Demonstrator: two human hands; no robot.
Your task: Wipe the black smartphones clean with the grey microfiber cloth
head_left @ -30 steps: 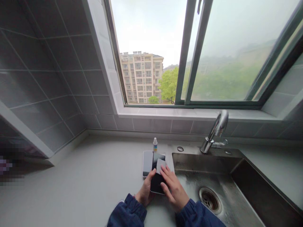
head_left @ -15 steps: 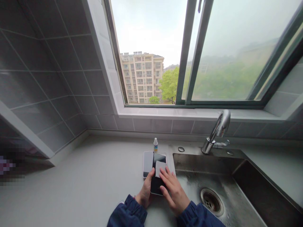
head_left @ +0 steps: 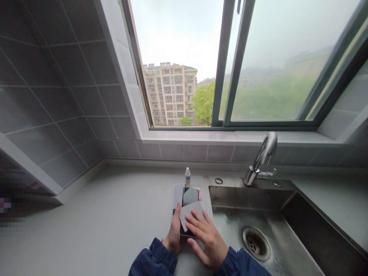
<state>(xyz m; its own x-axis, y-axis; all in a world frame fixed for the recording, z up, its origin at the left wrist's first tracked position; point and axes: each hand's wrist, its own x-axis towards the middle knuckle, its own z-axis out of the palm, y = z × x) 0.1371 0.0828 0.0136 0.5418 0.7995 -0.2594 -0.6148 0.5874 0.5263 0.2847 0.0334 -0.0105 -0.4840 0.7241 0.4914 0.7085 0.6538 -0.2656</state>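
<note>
My left hand point(head_left: 173, 232) is closed around the left edge of a dark smartphone point(head_left: 190, 195), its thumb along the side. On the phone's lower screen lies a small grey cloth point(head_left: 189, 213) with a zigzag edge. My right hand point(head_left: 207, 238) presses the cloth with outstretched, slightly spread fingers; its thumb is apart. Under or just behind the phone, a flat light-grey item point(head_left: 177, 193) shows, its kind unclear. A bit of pink point(head_left: 200, 195) shows at the phone's right edge. Behind these stands a small white-capped bottle point(head_left: 188, 177) with a coloured label.
To the right of my hands a steel sink point(head_left: 235, 193) is set into the pale countertop point(head_left: 120, 214). A chrome faucet point(head_left: 260, 159) rises behind the basin. A window point(head_left: 184, 128) with one side slid open sits above the counter, and grey tiles line the wall.
My right hand has drawn the cloth down and left over the phone screen, baring the upper part. More of the cloth shows, turned at an angle. My left hand still holds the phone.
</note>
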